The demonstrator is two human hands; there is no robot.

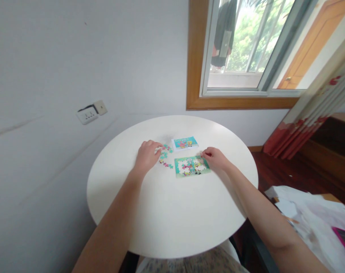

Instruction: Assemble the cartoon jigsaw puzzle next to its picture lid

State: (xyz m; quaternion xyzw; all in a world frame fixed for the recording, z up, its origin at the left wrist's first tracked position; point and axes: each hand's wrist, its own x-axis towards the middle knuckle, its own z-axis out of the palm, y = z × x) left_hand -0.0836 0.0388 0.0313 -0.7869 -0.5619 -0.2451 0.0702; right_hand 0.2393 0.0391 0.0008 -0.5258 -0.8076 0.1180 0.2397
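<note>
A jigsaw puzzle (178, 174) with a green border lies partly filled on the round white table, with bare white gaps among its pieces. Loose jigsaw pieces (163, 155) in teal and pink are scattered just left of it. My left hand (147, 156) rests at these pieces, its thumb and forefinger apart in a curve. Over the upper right corner of the puzzle, my right hand (216, 158) pinches a small jigsaw piece (202, 154), mostly covered by the fingertips. Behind the puzzle sits a flat box (185, 143) with a cartoon picture on it.
The round table (172, 216) stands against a white wall with a socket (87, 114) on the left. A window (240, 49) and a red-white curtain (300, 125) are at the right. White plastic bags (311, 216) lie beside the table at lower right.
</note>
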